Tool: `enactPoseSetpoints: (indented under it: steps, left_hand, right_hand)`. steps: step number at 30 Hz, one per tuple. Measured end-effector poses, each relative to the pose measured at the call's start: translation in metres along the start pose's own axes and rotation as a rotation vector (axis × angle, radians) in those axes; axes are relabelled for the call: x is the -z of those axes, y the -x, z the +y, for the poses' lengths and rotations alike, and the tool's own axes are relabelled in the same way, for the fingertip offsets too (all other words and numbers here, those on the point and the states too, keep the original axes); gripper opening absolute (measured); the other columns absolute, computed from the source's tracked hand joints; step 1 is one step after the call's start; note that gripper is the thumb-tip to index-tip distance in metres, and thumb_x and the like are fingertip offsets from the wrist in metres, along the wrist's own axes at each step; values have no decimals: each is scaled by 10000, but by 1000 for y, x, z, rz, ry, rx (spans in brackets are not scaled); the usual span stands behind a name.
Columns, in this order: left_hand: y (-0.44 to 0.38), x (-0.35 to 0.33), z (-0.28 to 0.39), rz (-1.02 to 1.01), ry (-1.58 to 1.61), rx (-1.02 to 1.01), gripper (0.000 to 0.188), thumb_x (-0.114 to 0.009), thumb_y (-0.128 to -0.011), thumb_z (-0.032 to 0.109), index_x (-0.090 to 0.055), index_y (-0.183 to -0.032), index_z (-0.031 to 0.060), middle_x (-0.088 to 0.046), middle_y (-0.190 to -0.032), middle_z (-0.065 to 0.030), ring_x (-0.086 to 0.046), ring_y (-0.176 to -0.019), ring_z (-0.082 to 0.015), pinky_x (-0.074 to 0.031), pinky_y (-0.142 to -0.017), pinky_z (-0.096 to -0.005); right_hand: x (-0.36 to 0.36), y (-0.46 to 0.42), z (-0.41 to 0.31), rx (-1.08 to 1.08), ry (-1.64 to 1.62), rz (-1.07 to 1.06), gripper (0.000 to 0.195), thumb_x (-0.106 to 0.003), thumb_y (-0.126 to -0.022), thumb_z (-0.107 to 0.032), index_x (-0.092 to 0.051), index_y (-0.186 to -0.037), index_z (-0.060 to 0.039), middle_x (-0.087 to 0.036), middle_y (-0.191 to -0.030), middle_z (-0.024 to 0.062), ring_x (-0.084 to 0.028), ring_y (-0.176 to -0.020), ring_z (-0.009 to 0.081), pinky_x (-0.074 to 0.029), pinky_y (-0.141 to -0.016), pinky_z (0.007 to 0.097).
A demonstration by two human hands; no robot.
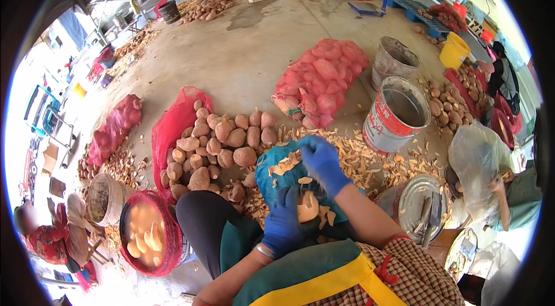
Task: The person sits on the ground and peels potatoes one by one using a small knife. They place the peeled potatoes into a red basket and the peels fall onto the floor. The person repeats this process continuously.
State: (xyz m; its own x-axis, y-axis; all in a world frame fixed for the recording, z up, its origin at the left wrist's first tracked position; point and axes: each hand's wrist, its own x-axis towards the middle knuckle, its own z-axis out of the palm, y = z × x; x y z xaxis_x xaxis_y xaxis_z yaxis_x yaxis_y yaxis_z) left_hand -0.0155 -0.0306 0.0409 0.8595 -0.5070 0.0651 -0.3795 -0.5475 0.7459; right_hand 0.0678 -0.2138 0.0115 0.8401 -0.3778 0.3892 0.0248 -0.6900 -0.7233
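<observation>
My left hand (pixel 284 221), in a blue glove, grips a partly peeled tuber (pixel 308 207) that looks like a sweet potato. Just above it is my right hand (pixel 323 165), gloved in blue with curled fingers and slightly blurred. Whether it holds a tool is unclear; something dark shows between the hands. A pale slice (pixel 305 180) appears beside the right wrist. Beneath both hands, a blue cloth or bag (pixel 266 171) carries a strip of peel (pixel 286 163). Unpeeled tubers (pixel 225 132) lie heaped ahead to the left, partly on a red mesh sack (pixel 171 137).
Left of my knee stands a mesh-rimmed bucket (pixel 173 241) with peeled pieces in cloudy liquid. Peelings (pixel 355 158) litter the floor. Ahead lie a full red mesh sack (pixel 323 76) and a red-and-white bucket (pixel 376 126). A knife (pixel 433 215) rests on a lidded container (pixel 412 195). People sit nearby.
</observation>
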Motion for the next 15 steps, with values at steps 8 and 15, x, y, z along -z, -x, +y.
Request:
enactPoseSetpoints:
  steps: [8,15]
  left_hand:
    - [0,-10,-14,28,111,-57,902,-889,-713,284,-405,-1426,16,-505,-1273,-214,-541,-1185,-394,-494,-980,-442]
    - [10,-1,-31,163,-20,-182,972,-893,-697,321,-363,-1433,-30,-484,-1307,-263,-513,-1211,-446,-452,-1030,-489]
  right_hand:
    - [-7,18,-5,-330,-540,-173,137,-642,-906,-145,-704,-1010,-81,-684,-872,101,-663,-766,203,-529,-729,333]
    - [-4,-19,51,-401,-317,87,133,-612,-901,-119,-710,-987,-92,-702,-938,115,-670,-822,213,-529,-767,348]
